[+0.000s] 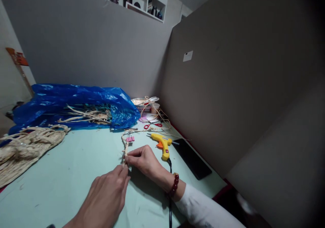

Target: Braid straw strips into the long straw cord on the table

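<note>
A pale braided straw cord (126,146) runs up the table from between my fingers and bends right near a pink binder clip (130,139). My left hand (106,190) pinches the cord's near end. Just above it, my right hand (143,160) closes thumb and forefinger on the same cord. A dark red bead bracelet circles my right wrist. Beyond that hand lies a yellow glue gun (165,143) with an orange trigger, its black cable passing under my right wrist.
A blue plastic bag (83,96) with loose straw strands (93,115) lies at the back left. Woven straw work (30,150) covers the left edge. Red-handled scissors (152,125), a basket (142,103) and a black phone-like slab (191,158) lie back and right. A grey partition (228,69) borders the right side.
</note>
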The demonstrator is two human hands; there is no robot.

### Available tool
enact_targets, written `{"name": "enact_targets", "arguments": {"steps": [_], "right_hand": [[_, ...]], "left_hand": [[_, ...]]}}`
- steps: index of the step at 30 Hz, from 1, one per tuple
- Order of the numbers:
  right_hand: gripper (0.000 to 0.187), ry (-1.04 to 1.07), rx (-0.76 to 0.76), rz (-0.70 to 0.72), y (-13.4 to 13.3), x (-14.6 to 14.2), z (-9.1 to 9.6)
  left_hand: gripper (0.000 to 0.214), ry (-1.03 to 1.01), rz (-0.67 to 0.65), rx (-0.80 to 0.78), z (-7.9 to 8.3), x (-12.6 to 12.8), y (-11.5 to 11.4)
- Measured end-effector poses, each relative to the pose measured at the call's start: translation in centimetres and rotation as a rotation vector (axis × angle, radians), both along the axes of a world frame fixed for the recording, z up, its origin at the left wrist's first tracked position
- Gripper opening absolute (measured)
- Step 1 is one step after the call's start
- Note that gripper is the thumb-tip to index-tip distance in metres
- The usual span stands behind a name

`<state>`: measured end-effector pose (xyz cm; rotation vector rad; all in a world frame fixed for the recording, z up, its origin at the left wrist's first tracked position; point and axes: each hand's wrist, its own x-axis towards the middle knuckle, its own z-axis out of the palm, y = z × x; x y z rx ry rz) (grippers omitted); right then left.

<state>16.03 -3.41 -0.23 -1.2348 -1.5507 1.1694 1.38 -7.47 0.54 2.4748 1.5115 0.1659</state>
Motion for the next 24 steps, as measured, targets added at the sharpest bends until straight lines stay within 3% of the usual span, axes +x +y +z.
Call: {"name": "enact_targets", "arguments": {"steps": [4,8,9,11,14,15,17,19,22,24], "right_hand": [[0.018,-0.008,0.024,-0.009,0.0,0.1,0.0],[0.017,0.057,0.022,-0.021,0.2,0.2,-0.2],[0.017,0.077,0.018,-0.02,0.3,0.2,-0.3],[0.016,0.099,0.012,-0.012,0.5,0.2,-0.4],[0.014,0.119,0.016,0.003,0.4,0.1,-0.4],[0.014,0.133,0.016,0.022,0.4,0.1,-0.3],[0.017,0.171,0.017,0.076,0.2,0.0,-0.3],[0.02,0.185,0.02,0.129,0.1,0.1,-0.3],[0.02,0.095,0.054,0.13,0.1,0.3,-0.3],[0.02,-0.035,0.124,0.103,0.1,0.5,-0.1]], "left_hand": [[0.027,-0.198,-0.096,-0.116,1.6,-1.8,0.8],[0.021,-0.533,-0.232,-0.589,3.8,-3.9,1.8],[0.02,-0.554,-0.218,-0.691,4.2,-4.2,2.1],[0.029,-0.575,-0.062,-0.715,4.3,-4.5,2.9],[0.034,-0.728,0.175,-0.338,3.1,-4.0,4.3],[0.03,-0.828,0.182,-0.289,2.5,-3.6,4.7],[0.03,-0.999,0.154,-0.524,1.0,-2.7,5.2],[0.034,-1.04,0.156,-0.71,-0.4,-1.7,5.3],[0.041,-1.111,0.22,-0.797,-1.7,-0.9,5.4],[0.044,-1.052,0.216,-0.772,-2.0,-0.9,5.5]]}}
